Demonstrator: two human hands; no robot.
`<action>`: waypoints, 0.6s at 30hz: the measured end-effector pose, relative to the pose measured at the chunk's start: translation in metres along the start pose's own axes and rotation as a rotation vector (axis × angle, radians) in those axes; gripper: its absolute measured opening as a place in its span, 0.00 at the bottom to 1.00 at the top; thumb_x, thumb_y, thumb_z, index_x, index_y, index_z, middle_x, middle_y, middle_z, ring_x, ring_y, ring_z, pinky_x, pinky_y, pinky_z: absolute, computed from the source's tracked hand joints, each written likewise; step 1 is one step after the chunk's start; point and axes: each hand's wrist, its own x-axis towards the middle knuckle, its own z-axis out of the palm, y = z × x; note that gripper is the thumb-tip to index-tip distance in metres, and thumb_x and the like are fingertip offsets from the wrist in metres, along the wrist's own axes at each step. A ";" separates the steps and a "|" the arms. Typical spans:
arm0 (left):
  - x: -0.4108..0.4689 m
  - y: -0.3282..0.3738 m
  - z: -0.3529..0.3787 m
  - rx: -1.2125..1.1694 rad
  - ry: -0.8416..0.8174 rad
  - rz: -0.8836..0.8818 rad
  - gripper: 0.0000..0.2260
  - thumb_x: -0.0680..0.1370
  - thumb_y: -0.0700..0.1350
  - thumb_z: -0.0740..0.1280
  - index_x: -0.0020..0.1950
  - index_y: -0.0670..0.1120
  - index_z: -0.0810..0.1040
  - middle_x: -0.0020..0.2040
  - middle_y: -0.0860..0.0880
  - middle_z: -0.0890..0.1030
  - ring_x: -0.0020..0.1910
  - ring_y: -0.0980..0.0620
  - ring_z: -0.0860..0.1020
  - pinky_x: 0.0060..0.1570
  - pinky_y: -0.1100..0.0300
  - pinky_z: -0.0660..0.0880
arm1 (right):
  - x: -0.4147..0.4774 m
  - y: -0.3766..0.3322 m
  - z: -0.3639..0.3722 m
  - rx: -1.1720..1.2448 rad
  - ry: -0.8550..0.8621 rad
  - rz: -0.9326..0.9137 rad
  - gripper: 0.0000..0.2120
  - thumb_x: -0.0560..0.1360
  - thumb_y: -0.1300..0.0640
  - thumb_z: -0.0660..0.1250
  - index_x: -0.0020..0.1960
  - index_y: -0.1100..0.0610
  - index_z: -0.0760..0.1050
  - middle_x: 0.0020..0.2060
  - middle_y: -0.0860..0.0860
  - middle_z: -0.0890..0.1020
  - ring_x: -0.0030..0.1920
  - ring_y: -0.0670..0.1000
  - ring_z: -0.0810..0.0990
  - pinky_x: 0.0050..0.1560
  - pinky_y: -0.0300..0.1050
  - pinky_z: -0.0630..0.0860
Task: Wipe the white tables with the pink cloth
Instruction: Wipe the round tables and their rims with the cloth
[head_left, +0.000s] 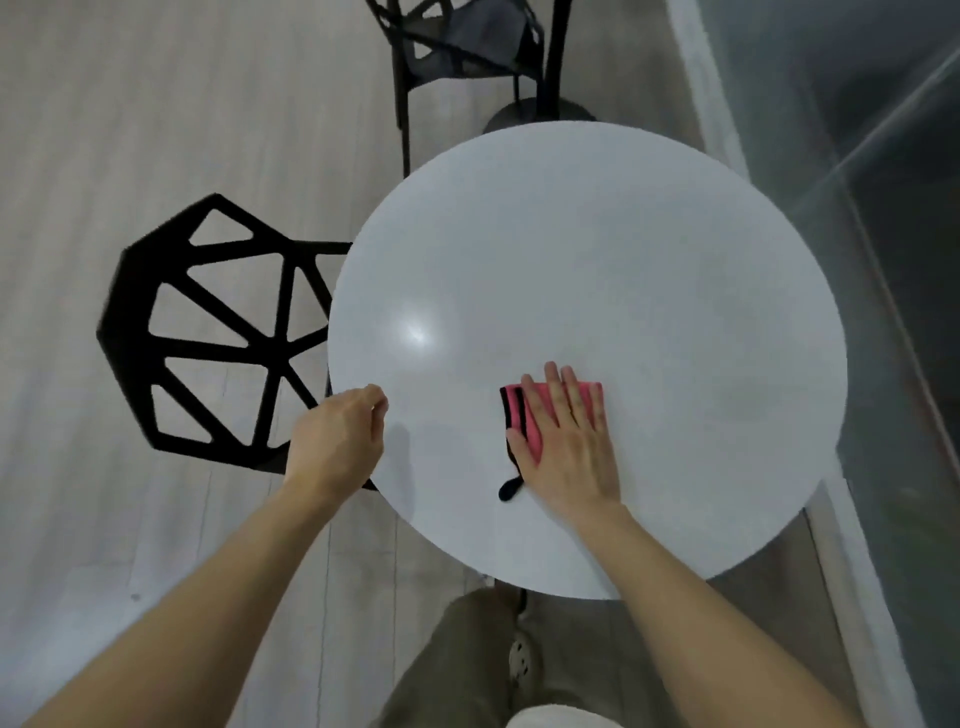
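A round white table (597, 249) fills the middle of the view. A folded pink cloth (530, 410) with a black edge and a black loop lies on its near part. My right hand (569, 441) presses flat on the cloth, fingers spread and pointing away from me, covering most of it. At the table's left rim my left hand (340, 439) has its fingers curled loosely, and it rests at or just above that edge with nothing in it.
A black lattice-back chair (218, 332) stands tucked against the table's left side. A second black chair (467, 47) stands beyond the far edge. A glass wall (883, 208) runs along the right. My legs and shoe (519, 660) are below the near rim, on a pale wood floor.
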 end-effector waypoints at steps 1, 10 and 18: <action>0.001 0.003 0.001 -0.002 0.009 0.039 0.08 0.86 0.45 0.63 0.58 0.48 0.81 0.44 0.52 0.84 0.42 0.48 0.81 0.37 0.49 0.79 | -0.006 0.004 0.003 -0.001 0.015 0.050 0.36 0.88 0.34 0.47 0.89 0.50 0.48 0.89 0.55 0.46 0.88 0.55 0.42 0.86 0.64 0.48; 0.048 -0.026 0.005 0.013 0.056 0.326 0.09 0.83 0.40 0.68 0.61 0.44 0.84 0.48 0.48 0.84 0.47 0.44 0.82 0.39 0.50 0.79 | -0.009 0.024 0.000 0.003 0.049 0.481 0.36 0.88 0.35 0.49 0.89 0.51 0.50 0.88 0.56 0.51 0.88 0.57 0.47 0.86 0.66 0.48; 0.101 -0.074 -0.019 0.064 0.058 0.561 0.06 0.82 0.43 0.70 0.56 0.44 0.85 0.43 0.48 0.84 0.43 0.45 0.81 0.40 0.49 0.78 | 0.168 -0.078 -0.012 0.119 0.118 0.837 0.38 0.85 0.36 0.48 0.89 0.56 0.52 0.87 0.63 0.52 0.88 0.62 0.48 0.84 0.68 0.43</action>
